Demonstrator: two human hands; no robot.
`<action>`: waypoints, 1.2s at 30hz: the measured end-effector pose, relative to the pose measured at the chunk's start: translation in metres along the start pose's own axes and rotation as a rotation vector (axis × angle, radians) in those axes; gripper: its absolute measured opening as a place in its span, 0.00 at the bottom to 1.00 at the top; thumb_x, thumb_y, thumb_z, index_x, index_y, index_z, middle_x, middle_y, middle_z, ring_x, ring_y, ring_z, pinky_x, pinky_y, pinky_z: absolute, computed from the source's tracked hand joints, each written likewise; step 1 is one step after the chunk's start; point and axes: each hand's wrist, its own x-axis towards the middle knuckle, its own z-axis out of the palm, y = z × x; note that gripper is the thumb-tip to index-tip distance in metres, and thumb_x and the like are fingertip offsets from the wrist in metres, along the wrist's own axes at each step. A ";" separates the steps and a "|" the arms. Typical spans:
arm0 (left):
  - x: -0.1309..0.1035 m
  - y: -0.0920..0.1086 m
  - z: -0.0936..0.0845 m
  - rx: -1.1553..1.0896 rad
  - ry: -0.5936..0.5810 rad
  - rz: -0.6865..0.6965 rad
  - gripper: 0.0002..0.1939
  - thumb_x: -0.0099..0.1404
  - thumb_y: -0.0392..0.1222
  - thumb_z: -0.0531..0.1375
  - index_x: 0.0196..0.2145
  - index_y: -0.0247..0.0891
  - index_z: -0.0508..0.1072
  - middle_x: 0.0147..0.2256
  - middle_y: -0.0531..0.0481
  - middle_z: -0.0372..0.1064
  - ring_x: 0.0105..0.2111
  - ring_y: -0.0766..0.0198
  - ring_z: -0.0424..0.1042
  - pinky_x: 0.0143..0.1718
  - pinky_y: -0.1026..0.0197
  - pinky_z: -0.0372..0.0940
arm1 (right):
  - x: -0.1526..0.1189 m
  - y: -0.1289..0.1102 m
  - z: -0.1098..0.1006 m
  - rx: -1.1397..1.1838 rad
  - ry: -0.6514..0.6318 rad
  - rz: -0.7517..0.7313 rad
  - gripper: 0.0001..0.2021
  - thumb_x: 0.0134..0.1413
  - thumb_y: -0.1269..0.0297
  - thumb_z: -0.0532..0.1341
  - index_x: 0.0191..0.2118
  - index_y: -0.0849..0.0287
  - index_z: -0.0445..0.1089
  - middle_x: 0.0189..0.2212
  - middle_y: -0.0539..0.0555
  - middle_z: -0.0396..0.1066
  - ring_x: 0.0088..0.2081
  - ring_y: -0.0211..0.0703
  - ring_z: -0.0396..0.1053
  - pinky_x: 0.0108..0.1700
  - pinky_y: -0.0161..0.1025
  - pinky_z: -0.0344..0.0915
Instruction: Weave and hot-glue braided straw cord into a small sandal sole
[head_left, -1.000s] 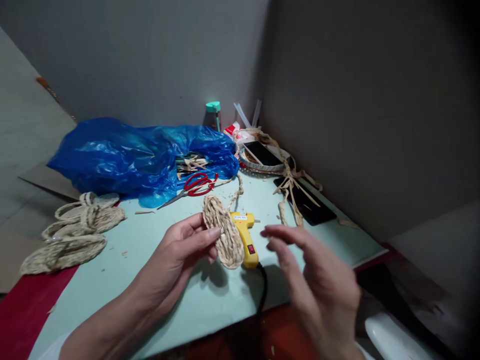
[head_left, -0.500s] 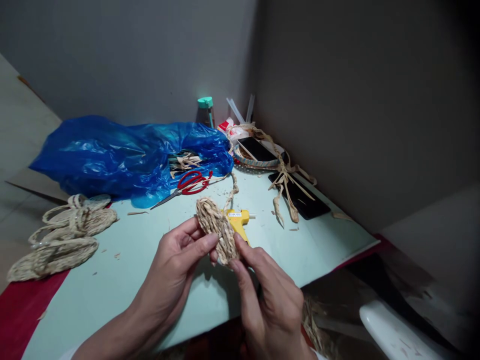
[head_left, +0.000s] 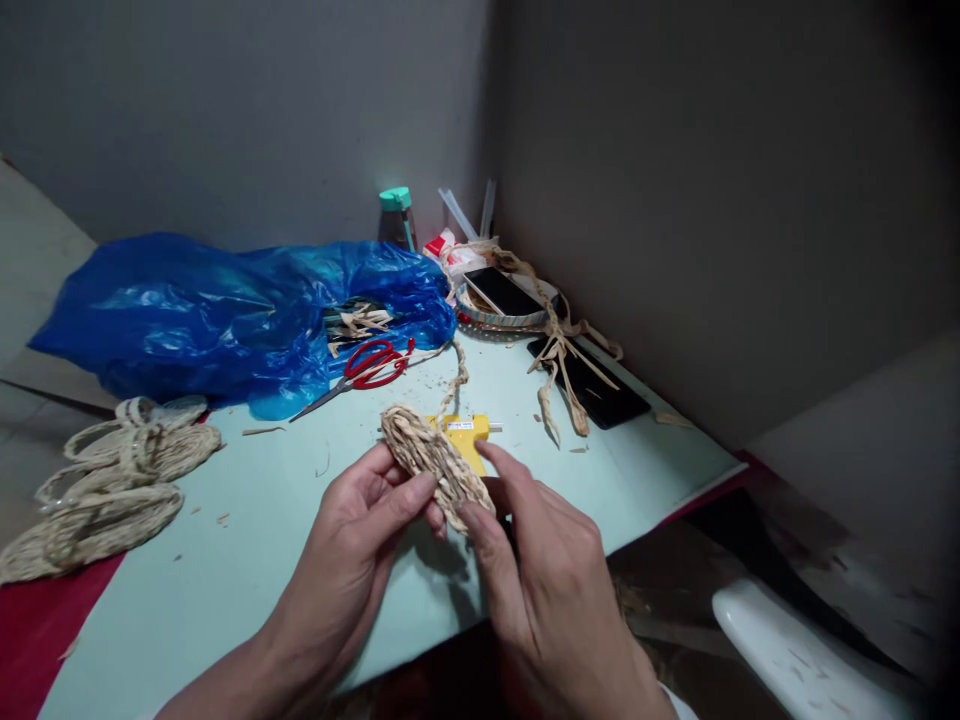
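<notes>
My left hand (head_left: 360,520) holds a small oval woven straw piece (head_left: 431,460) above the pale green table (head_left: 240,530). My right hand (head_left: 532,560) grips the near end of the same piece with thumb and fingers. A braided straw tail (head_left: 454,375) runs from the piece back toward the blue bag. Just behind the piece lies a yellow glue gun (head_left: 465,435), partly hidden by it and by my right hand.
A crumpled blue plastic bag (head_left: 225,310) fills the back left. Red scissors (head_left: 360,368) lie in front of it. Finished woven straw pieces (head_left: 105,480) pile up at the left. Two phones (head_left: 592,385), straw strips (head_left: 559,370), a round tin (head_left: 495,310) and a bottle (head_left: 396,215) crowd the back corner.
My right hand came in from the right and closed on the near end of the woven piece. The view has drifted slightly, so the table's things sit a little to the left.
</notes>
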 end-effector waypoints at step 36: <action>-0.002 0.027 0.021 0.149 -0.026 0.104 0.06 0.63 0.44 0.66 0.35 0.40 0.77 0.32 0.52 0.67 0.31 0.64 0.61 0.34 0.62 0.60 | 0.016 0.001 -0.013 0.435 0.197 0.176 0.13 0.63 0.71 0.62 0.52 0.50 0.70 0.53 0.55 0.66 0.59 0.47 0.64 0.59 0.46 0.64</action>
